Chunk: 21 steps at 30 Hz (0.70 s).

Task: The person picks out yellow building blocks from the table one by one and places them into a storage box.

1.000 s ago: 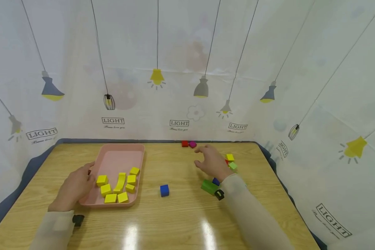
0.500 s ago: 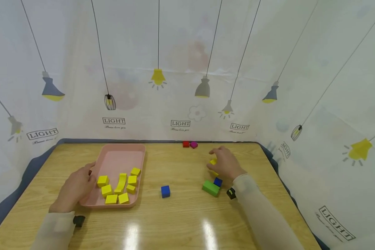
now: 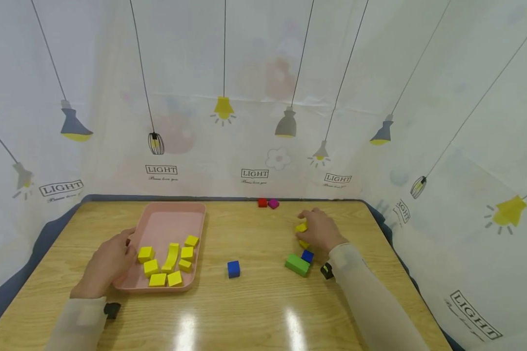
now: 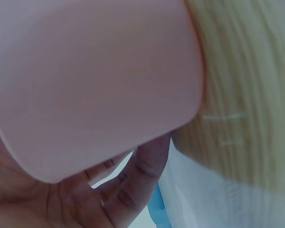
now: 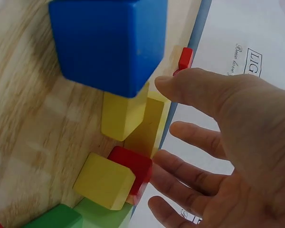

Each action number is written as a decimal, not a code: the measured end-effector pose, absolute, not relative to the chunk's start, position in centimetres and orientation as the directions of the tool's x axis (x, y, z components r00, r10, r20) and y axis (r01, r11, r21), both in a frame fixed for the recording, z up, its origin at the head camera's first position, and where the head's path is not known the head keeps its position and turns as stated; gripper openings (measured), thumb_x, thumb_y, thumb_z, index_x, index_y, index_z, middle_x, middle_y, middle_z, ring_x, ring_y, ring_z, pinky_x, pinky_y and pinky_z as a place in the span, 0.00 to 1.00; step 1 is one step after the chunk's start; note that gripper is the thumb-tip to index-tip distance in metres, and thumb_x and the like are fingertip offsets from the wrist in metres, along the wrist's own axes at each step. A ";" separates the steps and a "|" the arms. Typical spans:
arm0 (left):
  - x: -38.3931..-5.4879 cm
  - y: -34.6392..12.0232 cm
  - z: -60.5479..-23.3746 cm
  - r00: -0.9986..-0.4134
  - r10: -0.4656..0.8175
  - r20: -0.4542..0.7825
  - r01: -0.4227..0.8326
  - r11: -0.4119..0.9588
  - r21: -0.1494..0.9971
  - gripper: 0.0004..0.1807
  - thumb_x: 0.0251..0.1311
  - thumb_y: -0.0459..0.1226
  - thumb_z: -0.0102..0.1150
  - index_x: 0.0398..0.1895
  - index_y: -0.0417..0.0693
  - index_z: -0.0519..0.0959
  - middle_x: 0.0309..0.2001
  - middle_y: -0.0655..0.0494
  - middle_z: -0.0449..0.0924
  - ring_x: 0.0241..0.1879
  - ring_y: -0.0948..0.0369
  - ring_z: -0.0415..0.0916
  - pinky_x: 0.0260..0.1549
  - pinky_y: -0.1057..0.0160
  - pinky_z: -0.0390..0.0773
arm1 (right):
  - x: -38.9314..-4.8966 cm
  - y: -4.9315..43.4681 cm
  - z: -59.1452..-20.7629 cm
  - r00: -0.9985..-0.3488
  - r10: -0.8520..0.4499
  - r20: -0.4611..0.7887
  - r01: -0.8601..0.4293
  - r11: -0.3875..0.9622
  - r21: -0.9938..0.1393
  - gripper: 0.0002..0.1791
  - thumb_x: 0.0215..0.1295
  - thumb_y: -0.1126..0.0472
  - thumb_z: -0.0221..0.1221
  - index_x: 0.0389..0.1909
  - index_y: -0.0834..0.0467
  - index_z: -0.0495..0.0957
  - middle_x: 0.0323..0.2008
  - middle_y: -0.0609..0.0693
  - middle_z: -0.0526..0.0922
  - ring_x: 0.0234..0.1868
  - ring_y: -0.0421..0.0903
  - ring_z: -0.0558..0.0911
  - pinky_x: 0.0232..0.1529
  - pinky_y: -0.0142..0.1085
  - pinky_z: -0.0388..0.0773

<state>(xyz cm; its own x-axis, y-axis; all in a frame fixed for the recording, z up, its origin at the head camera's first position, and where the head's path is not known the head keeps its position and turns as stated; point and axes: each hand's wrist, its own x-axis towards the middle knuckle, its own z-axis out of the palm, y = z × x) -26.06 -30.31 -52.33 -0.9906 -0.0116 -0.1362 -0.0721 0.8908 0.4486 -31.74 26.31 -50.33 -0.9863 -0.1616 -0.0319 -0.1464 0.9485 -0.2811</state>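
In the head view my left hand (image 3: 107,261) is at the left rim of a pink tray (image 3: 175,208). The left wrist view shows bent fingers (image 4: 135,185) against the tray's edge, the thumb hidden. Several yellow blocks (image 3: 157,280) lie in the tray's near half. My right hand (image 3: 320,230) is over the loose blocks on the right, thumb and fingers spread apart. Its thumb tip is close to a yellow block (image 5: 125,113). Beside that are another yellow block (image 5: 104,180), a red block (image 5: 135,166) and a light green one (image 5: 102,211).
A blue cube (image 3: 233,269) sits alone mid-table. Nearer the right hand lie a green block (image 3: 297,264) and a dark blue block (image 3: 307,256). A red block (image 3: 262,203) and a magenta block (image 3: 273,204) lie at the back edge, before the printed curtain (image 3: 193,146).
My right hand has moved right and slightly nearer, down over the yellow blocks, covering the red and light green ones in the head view. My left hand has stayed at the tray.
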 end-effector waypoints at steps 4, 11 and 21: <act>-26.1 -30.2 -52.3 -0.988 -0.021 -0.151 -0.088 0.888 0.451 0.39 0.87 0.36 0.56 0.92 0.29 0.58 0.75 0.19 0.75 0.57 0.36 0.81 0.66 0.30 0.89 | -31.8 26.4 -50.4 -0.986 -0.157 -0.052 -0.135 0.948 -0.288 0.31 0.75 0.52 0.77 0.73 0.60 0.85 0.68 0.61 0.88 0.66 0.61 0.86 0.78 0.66 0.82; -26.0 -30.1 -52.2 -0.989 -0.016 -0.147 -0.082 0.889 0.450 0.39 0.87 0.36 0.56 0.91 0.29 0.58 0.75 0.19 0.75 0.59 0.35 0.81 0.69 0.28 0.87 | -32.1 26.5 -50.5 -0.981 -0.184 -0.060 -0.157 0.939 -0.305 0.26 0.77 0.56 0.76 0.70 0.62 0.87 0.67 0.60 0.91 0.68 0.61 0.86 0.77 0.62 0.84; -26.1 -30.1 -52.1 -0.988 -0.016 -0.151 -0.082 0.892 0.444 0.39 0.86 0.36 0.56 0.91 0.28 0.57 0.77 0.18 0.74 0.59 0.35 0.81 0.70 0.27 0.86 | -32.4 26.3 -50.2 -0.975 -0.215 -0.065 -0.180 0.921 -0.344 0.22 0.76 0.60 0.76 0.64 0.66 0.89 0.64 0.63 0.92 0.67 0.63 0.86 0.77 0.60 0.85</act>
